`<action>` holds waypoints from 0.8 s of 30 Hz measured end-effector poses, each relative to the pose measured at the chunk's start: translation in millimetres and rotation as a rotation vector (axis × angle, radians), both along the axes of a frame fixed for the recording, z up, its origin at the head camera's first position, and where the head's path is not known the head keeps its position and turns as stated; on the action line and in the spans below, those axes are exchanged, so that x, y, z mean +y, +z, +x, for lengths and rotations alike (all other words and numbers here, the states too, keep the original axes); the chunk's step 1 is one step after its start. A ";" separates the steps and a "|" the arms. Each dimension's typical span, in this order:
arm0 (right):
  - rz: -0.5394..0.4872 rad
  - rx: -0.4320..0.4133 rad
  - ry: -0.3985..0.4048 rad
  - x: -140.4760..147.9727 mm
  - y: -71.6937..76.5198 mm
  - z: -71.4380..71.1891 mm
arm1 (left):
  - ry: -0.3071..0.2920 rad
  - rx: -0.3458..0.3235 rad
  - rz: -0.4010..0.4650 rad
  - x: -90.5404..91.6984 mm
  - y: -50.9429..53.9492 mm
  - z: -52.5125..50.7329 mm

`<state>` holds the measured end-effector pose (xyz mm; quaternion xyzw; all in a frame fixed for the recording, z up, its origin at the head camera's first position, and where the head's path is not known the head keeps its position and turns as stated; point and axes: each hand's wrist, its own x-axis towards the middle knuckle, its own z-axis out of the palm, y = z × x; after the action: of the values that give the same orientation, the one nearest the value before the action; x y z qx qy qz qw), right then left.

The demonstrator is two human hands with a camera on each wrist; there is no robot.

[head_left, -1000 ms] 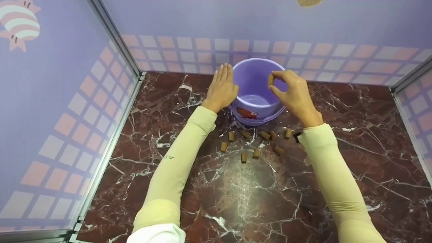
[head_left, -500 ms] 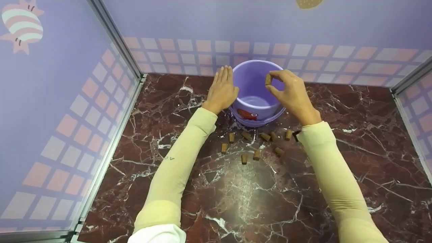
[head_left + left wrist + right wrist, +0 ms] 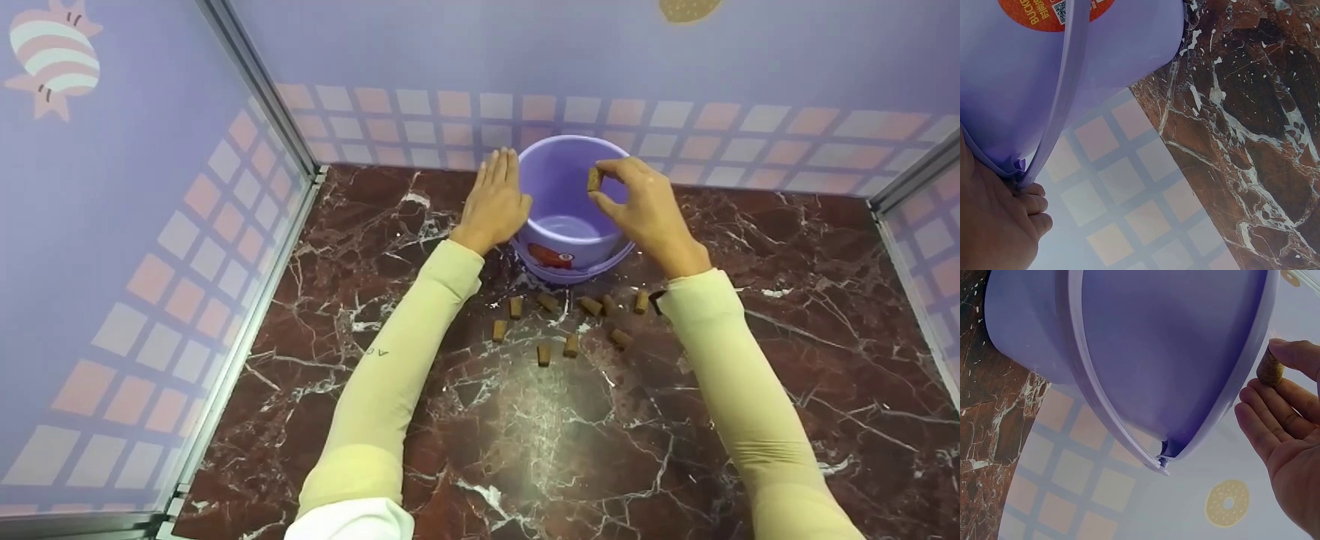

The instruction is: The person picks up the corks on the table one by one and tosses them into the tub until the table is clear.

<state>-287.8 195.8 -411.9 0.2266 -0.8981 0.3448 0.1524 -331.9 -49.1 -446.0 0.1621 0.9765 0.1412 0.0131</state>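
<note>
A purple bucket [image 3: 566,234] stands upright at the back of the table, its handle [image 3: 1067,84] hanging down at the front. Against its left side rests my left hand [image 3: 493,204], fingers straight and side by side; the left wrist view shows that hand [image 3: 999,219] at the rim by the handle's end. My right hand [image 3: 651,217] pinches a small brown cork [image 3: 595,179] between thumb and forefinger over the bucket's right part. In the right wrist view the cork [image 3: 1270,369] appears beside the rim, held by the hand [image 3: 1292,422] with its other fingers extended.
Several corks lie scattered on the dark red marbled table [image 3: 480,420] in front of the bucket, one of them [image 3: 544,355] nearest the front. A patterned wall [image 3: 420,127] rises close behind the bucket, with side panels [image 3: 172,232] on left and right.
My right hand has moved slightly left with the cork still pinched over the bucket. The left hand stays on the bucket's side, and the corks on the table lie as before.
</note>
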 end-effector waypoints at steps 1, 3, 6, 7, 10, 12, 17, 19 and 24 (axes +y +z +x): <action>0.000 0.004 0.001 0.0 -0.2 -0.4 | 0.000 -0.002 0.000 -0.1 0.3 0.3; -0.005 0.012 0.004 -0.1 -0.2 -0.9 | -0.002 -0.004 0.008 0.0 0.7 0.3; -0.015 0.016 0.010 -0.3 0.1 -1.1 | -0.004 0.001 0.007 0.0 1.2 0.3; -0.014 0.018 0.014 -0.4 0.1 -1.2 | -0.005 0.007 0.007 0.1 1.3 0.2; -0.006 0.018 0.025 -0.1 -0.1 -1.7 | -0.004 0.013 0.008 -0.1 1.6 0.2; 0.009 0.006 0.031 0.1 -0.1 -1.8 | -0.002 0.010 0.011 -0.2 1.9 0.5; 0.014 -0.028 0.039 -0.3 -0.7 0.1 | 0.002 -0.007 0.012 0.2 1.6 1.6; 0.014 -0.026 0.039 -0.2 -1.6 0.3 | 0.003 -0.010 0.013 0.4 1.2 1.7; 0.032 -0.026 0.033 0.8 -1.6 0.4 | 0.006 -0.014 0.003 0.6 1.0 1.4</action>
<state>-287.4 196.6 -413.5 0.2392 -0.9015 0.3358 0.1316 -330.5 -48.5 -445.0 0.1581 0.9767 0.1437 0.0192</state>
